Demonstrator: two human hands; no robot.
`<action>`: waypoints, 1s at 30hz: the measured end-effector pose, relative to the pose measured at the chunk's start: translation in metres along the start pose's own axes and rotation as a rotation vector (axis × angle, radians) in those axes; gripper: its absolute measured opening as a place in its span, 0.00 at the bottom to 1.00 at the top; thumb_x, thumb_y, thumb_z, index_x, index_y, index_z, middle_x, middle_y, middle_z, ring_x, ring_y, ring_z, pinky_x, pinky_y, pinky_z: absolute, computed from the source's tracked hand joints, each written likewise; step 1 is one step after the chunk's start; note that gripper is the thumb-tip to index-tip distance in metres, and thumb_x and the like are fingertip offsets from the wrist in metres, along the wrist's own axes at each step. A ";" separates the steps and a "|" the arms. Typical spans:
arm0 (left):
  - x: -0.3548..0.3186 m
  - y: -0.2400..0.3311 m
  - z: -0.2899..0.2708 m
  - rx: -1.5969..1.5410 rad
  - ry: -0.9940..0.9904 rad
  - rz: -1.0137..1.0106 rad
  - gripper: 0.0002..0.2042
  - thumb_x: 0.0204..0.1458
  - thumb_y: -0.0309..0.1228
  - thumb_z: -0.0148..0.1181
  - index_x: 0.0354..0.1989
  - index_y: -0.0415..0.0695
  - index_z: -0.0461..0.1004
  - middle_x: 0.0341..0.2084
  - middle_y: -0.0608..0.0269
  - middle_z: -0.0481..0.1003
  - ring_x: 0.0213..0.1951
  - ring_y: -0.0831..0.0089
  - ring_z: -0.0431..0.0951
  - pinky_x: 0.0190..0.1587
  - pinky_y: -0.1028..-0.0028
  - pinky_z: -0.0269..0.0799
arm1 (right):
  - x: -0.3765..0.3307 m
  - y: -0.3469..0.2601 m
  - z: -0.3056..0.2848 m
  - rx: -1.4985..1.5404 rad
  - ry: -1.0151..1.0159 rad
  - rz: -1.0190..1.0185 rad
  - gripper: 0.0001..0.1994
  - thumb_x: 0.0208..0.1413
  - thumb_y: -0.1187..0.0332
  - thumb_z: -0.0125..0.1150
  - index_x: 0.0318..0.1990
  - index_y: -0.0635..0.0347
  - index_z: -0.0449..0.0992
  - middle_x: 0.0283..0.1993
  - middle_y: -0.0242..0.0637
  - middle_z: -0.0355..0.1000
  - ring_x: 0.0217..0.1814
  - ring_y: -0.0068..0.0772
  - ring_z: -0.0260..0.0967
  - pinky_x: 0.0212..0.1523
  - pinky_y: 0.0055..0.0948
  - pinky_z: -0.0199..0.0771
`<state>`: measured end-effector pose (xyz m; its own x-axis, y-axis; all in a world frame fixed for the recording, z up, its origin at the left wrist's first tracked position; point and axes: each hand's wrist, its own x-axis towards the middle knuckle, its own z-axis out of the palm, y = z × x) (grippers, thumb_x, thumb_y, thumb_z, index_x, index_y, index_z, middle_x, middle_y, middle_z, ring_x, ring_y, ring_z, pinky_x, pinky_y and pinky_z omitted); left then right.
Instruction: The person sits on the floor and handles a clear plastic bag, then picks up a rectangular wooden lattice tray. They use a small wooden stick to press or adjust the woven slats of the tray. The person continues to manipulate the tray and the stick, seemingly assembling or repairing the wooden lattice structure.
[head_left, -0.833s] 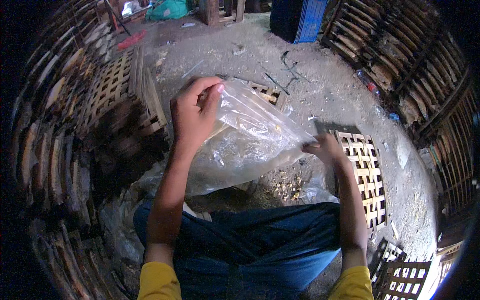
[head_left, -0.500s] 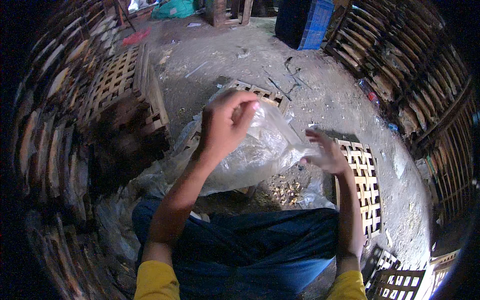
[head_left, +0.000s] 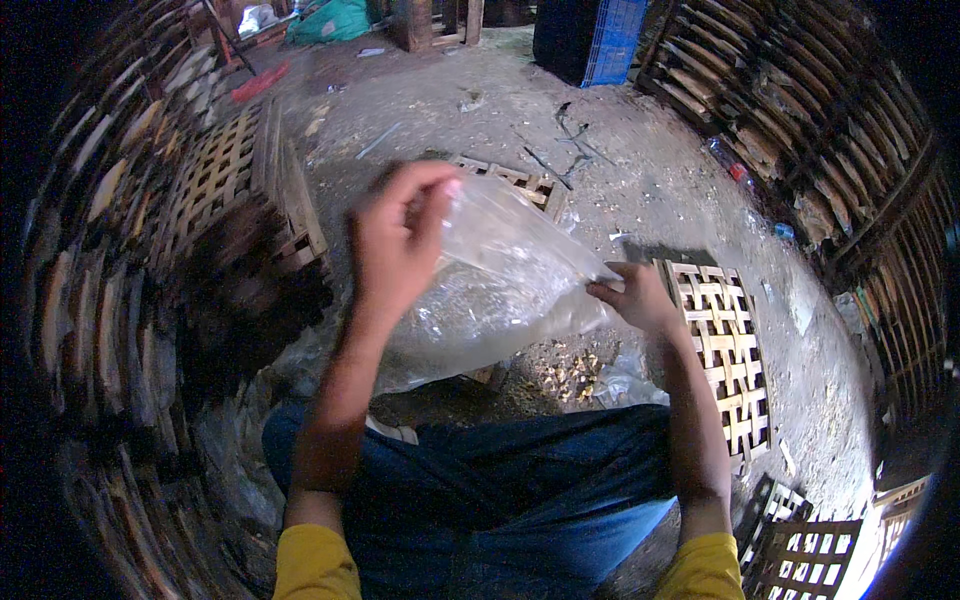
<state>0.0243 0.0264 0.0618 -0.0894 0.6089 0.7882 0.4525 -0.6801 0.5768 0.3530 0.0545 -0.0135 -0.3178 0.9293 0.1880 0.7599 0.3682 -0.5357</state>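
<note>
A large clear plastic bag [head_left: 500, 270] stretches between my two hands above my lap. My left hand [head_left: 400, 235] is raised and pinches the bag's upper left edge between thumb and fingers. At the bag's right corner, my right hand [head_left: 640, 300] grips the edge with thumb and fingertips. The bag's edge is pulled taut in a slanting line from hand to hand, while its crumpled body hangs below. Behind the bag, a woven bamboo panel [head_left: 535, 188] shows only in part.
A woven bamboo crate [head_left: 725, 350] stands right of my right hand, and another [head_left: 215, 160] lies at the left. Crumpled plastic [head_left: 630, 380] and yellowish scraps [head_left: 555, 372] litter the floor. A blue plastic crate [head_left: 612, 42] is at the back; slatted stacks [head_left: 790, 110] line the right side.
My left hand has moved left, drawing the bag's edge straight. My right hand, spread before, has closed on the bag's right corner.
</note>
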 end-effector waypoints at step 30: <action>0.016 0.011 -0.037 -0.473 0.122 -0.162 0.16 0.59 0.37 0.66 0.50 0.42 0.76 0.28 0.78 0.71 0.30 0.87 0.66 0.33 0.81 0.63 | -0.023 -0.014 -0.054 0.549 1.101 -0.203 0.12 0.60 0.78 0.53 0.51 0.62 0.67 0.46 0.34 0.69 0.47 0.24 0.67 0.49 0.24 0.69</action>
<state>-0.0052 0.0130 0.0888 -0.2411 0.6887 0.6837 -0.0241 -0.7085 0.7053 0.3809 0.0294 0.0341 0.4433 0.4840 0.7545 0.3310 0.6938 -0.6396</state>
